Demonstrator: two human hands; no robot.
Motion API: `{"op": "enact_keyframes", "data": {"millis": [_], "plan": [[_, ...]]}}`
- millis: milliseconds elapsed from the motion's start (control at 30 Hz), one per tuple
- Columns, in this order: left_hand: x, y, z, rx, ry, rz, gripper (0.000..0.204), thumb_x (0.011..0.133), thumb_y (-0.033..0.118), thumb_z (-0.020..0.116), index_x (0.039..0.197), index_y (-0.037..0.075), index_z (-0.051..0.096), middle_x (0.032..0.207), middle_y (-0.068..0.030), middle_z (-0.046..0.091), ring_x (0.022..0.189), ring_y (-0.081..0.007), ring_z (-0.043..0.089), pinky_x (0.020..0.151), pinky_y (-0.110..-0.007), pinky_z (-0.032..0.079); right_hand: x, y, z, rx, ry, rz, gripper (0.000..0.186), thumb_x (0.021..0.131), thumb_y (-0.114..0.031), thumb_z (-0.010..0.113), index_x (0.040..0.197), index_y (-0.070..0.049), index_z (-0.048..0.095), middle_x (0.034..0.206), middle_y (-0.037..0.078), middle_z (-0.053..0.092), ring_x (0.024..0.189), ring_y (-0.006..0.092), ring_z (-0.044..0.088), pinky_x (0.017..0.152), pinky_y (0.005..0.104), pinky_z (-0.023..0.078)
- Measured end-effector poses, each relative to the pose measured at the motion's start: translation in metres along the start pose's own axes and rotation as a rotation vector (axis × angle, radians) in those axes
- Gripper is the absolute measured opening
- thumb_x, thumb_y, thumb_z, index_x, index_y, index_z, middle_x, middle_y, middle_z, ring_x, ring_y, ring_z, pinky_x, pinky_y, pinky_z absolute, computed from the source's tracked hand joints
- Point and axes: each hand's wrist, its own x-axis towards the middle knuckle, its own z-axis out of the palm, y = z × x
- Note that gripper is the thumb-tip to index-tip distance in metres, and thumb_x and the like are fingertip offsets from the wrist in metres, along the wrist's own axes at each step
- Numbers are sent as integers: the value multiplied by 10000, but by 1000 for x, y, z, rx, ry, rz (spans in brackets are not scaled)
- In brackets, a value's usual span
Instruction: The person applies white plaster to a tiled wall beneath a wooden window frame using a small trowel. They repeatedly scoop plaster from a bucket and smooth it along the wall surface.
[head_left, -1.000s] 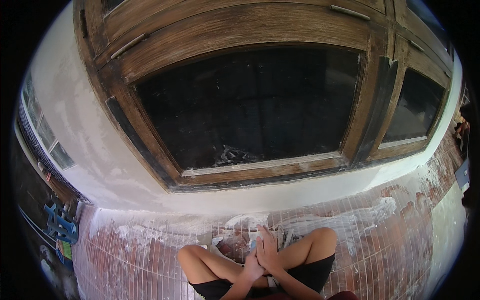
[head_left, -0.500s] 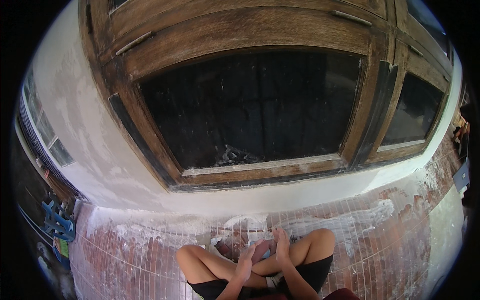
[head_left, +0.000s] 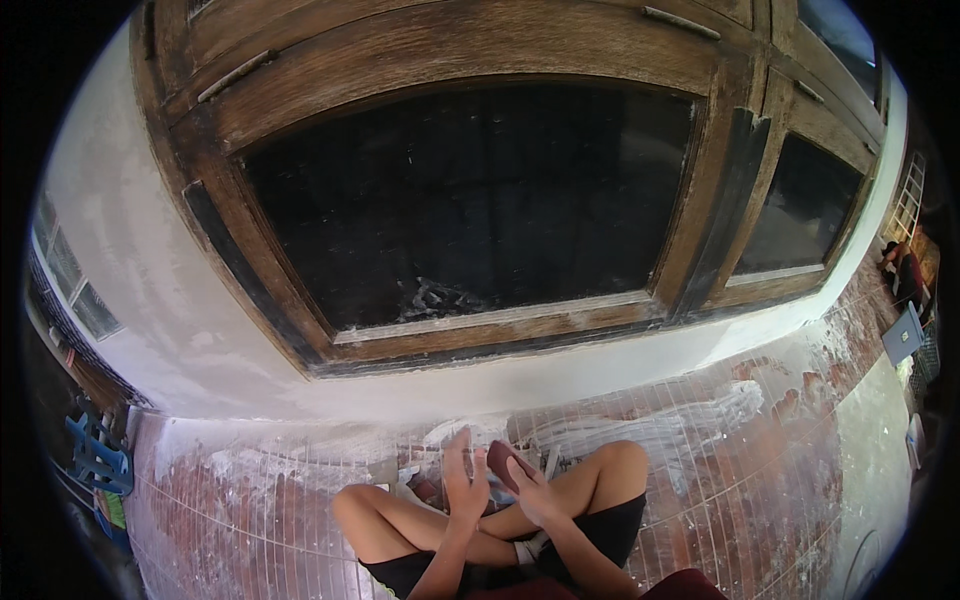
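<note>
Holding a dark reddish rounded block (head_left: 508,462), right hand (head_left: 533,492), rough brick floor (head_left: 250,520)

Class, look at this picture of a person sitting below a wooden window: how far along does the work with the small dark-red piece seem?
Done: white streaks already lie on the brick floor. In hand: the right hand holds a small dark-red piece; the left hand is raised open beside it. Left: the wooden window frame looks worn and patchy, and much of the floor is reddish.
</note>
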Motion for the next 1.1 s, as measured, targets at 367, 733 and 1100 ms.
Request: {"op": "enact_keyframes", "data": {"millis": [367,733,1100], "plan": [[-11,-24,22,-655,-31,-125,537,1022,221,420,1480,-13,265,1543,-147,268,1412,-266,262,1138,-349,210,-7,22,54,60,32,-42,558,1064,-355,367,1503,-15,310,1537,99,336,1400,197,318,1154,301,234],[-11,-29,10,-592,80,-74,591,1050,291,317,1551,28,146,1625,-91,145,1494,-233,130,1202,-364,89,-10,51,39,-175,-183,-111,584,1057,-379,395,1483,16,334,1494,103,405,1366,185,353,1138,283,250],[20,-44,-46,-808,131,-400,683,1007,485,255,1504,20,309,1519,-167,386,1413,-288,341,1143,-419,253,-38,8,1,-269,-281,372,489,1006,-393,528,1297,-2,578,1123,53,659,1025,124,607,912,278,480]]}}
